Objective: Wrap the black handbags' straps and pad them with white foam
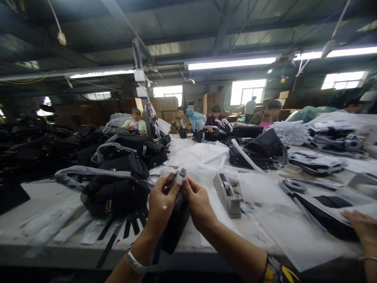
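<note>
My left hand [161, 202] is closed around a small strap-like piece wrapped in white film [182, 175], held up above the table. The thumb and fingers of my right hand [198, 202] pinch the same piece from the other side. What lies under the white wrap is too small to make out. Just below my hands hangs or stands a black bag [176, 228], partly covered by my left hand and wrist. To the left sits a black handbag [114, 192] with a film-wrapped handle. Right of my hands stands a grey tape dispenser [227, 194].
White sheets [265, 192] cover much of the table. Black straps [132, 228] and white strips lie front left. Black bags pile up at left and beyond. At the right edge, another person's hand [362, 228] rests on a black bag part [326, 212]. Several people sit opposite.
</note>
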The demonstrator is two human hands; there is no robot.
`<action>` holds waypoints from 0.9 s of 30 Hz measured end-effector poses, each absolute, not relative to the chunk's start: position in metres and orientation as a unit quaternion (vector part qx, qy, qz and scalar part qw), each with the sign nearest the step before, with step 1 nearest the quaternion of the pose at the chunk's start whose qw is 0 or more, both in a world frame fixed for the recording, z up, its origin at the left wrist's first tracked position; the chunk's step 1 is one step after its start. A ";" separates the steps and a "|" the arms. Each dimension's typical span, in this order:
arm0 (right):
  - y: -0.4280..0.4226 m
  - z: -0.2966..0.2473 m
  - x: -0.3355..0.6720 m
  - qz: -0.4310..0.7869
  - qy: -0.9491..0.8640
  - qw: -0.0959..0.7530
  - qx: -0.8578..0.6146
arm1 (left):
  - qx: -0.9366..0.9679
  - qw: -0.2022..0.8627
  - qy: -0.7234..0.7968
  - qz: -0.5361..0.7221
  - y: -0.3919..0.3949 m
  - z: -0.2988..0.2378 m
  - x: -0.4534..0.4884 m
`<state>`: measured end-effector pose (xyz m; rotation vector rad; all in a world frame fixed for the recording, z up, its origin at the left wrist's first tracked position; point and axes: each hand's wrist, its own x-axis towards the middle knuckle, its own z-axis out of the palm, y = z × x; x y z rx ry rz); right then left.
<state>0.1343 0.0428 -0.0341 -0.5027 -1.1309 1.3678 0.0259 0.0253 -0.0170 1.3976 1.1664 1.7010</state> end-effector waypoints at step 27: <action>0.033 -0.023 0.137 0.629 -0.450 0.596 -0.215 | 0.647 -0.358 0.644 0.198 -0.011 -0.013 0.049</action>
